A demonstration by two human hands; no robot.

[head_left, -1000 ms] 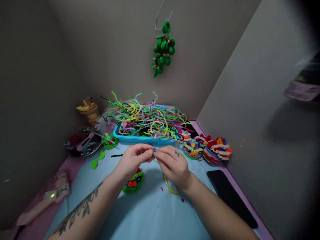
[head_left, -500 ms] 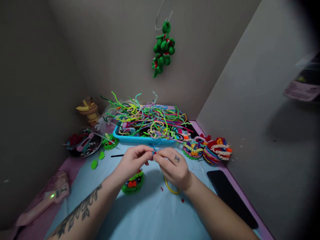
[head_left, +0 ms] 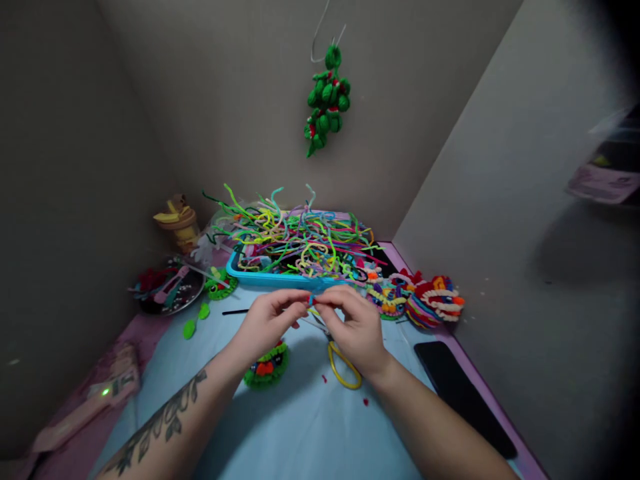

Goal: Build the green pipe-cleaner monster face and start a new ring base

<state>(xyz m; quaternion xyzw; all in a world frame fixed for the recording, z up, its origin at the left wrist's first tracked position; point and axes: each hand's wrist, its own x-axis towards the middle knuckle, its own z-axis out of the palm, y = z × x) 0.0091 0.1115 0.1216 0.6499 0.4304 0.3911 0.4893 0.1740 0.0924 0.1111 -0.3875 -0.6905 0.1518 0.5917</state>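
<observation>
A small red and blue pipe-cleaner piece [head_left: 312,300] is pinched between the fingertips of both hands, above the middle of the cloth. My left hand [head_left: 270,321] is closed on its left end, thumb against forefinger. From the other side my right hand [head_left: 356,328] grips it the same way. Fingers cover much of the piece. Scissors with yellow handles [head_left: 345,370] lie beneath my right hand, blades partly hidden. Close to my left wrist sits a round green pipe-cleaner figure [head_left: 267,370] with orange and red parts, partly covered by the arm.
A blue tray [head_left: 280,278] heaped with pipe cleaners stands at the back. Finished colourful figures [head_left: 435,300] and a black phone [head_left: 463,398] lie on the right. On the left are a metal bowl [head_left: 193,293], green pieces [head_left: 189,329] and a pink glue gun [head_left: 110,390].
My right hand has turned, its thumb now showing, and shifted slightly right. More of the yellow-handled scissors shows. The blue part now stands upright between the fingertips.
</observation>
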